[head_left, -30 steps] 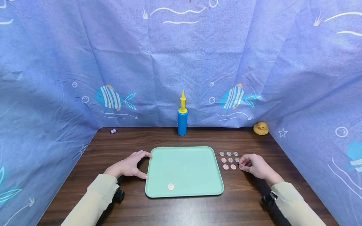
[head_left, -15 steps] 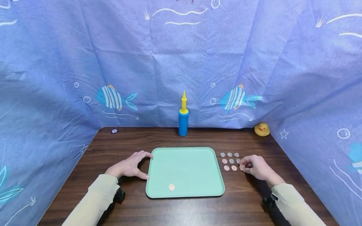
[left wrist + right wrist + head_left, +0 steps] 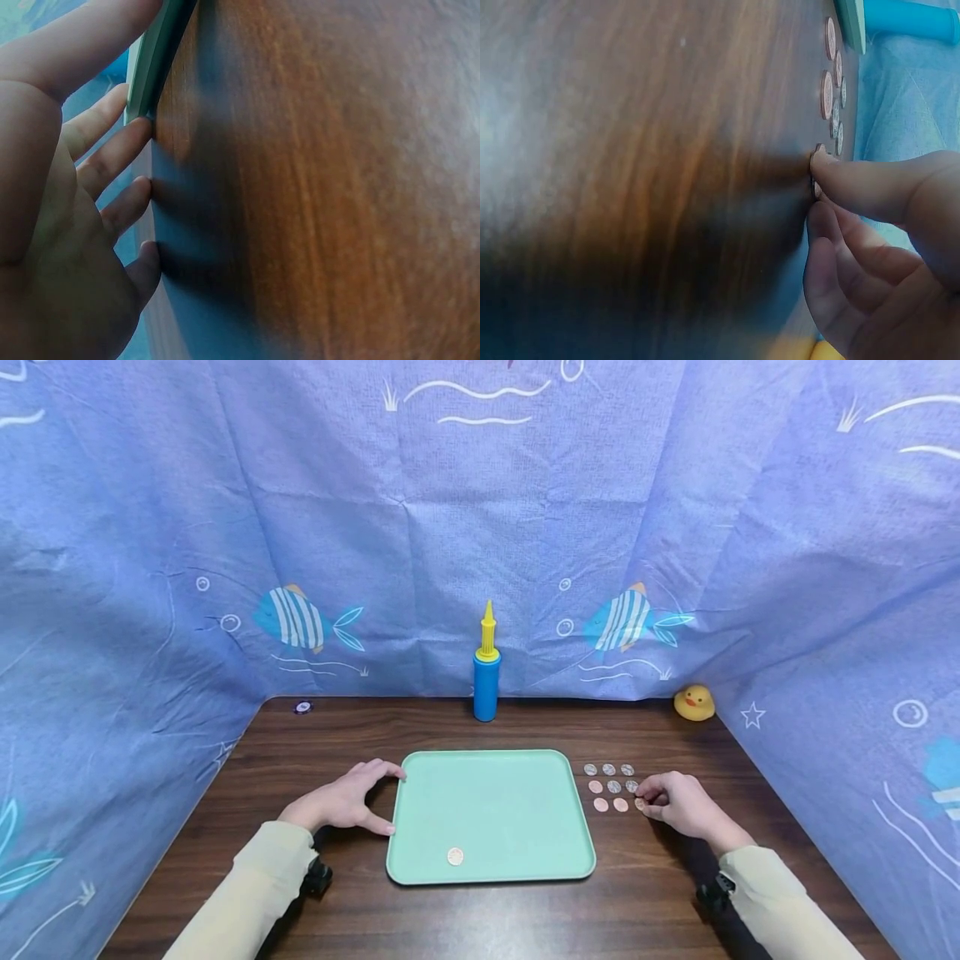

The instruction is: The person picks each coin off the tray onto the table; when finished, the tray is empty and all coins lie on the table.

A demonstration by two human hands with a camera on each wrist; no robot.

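My left hand (image 3: pixel 341 797) touches the left rim of a mint-green tray (image 3: pixel 491 818), thumb and index finger spread apart along it. In the left wrist view its fingers (image 3: pixel 124 161) extend near the tray's edge (image 3: pixel 159 60). One pale coin (image 3: pixel 455 857) lies flat on the tray near its front edge. To the right of the tray, my right hand (image 3: pixel 678 802) pinches a copper-coloured coin (image 3: pixel 640 804) at the near right corner of three rows of coins. The right wrist view shows that coin (image 3: pixel 817 187) between thumb and fingertips at the tabletop. Silver coins (image 3: pixel 609 769) and copper coins (image 3: pixel 601 805) fill the rows.
A blue and yellow hand pump (image 3: pixel 486 685) stands upright behind the tray. A yellow rubber duck (image 3: pixel 694 702) sits at the back right corner, a small round dark chip (image 3: pixel 303 707) at the back left. Blue fish-print cloth (image 3: pixel 450 543) surrounds the brown table (image 3: pixel 480 918).
The coin under my right fingertips, dark and mostly covered earlier, now shows more of its copper-coloured face. My left hand and the tray have stayed in place.
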